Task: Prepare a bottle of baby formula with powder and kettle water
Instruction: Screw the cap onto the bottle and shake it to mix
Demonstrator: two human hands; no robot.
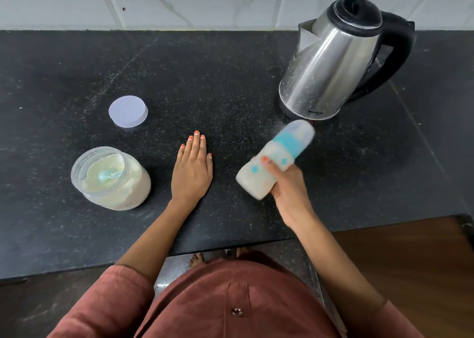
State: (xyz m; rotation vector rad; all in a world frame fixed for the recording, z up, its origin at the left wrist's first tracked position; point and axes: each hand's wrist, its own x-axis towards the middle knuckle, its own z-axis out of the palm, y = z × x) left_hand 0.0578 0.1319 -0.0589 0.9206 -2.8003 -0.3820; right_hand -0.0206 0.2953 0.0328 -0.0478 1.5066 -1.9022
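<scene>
- The right grip (284, 183) is clasped round the lower body of the baby bottle (279, 153), thumb across the front. The bottle is off the tabletop (230, 81) and tilted, its capped end towards the kettle (331, 65). It is smeared by blur, so I judge it is being shaken.
- The bottle looks like stiff, smooth plastic, cloudy white inside, with a teal collar and a clear cap. Filled, it should carry some weight and may be warm and slippery. The straight body is the sound place to hold, not the cap, which might pop off.
- The left grip (192, 168) is released, lying flat and palm down on the tabletop between bottle and jar, touching neither.
- The powder jar (138, 181) stands open to the left, clear-walled and well filled, with a pale teal scoop (109, 175) lying in the powder. Its round lid (127, 111) lies apart, farther back.
- The steel kettle, with a black lid and handle, stands at the back right with its lid closed.
- The tabletop is dark speckled stone, hard, with a pale dusting near the kettle.
- Pale marbled wall tiles (179, 1) run behind, and a brown floor (410, 260) shows past the right edge.
</scene>
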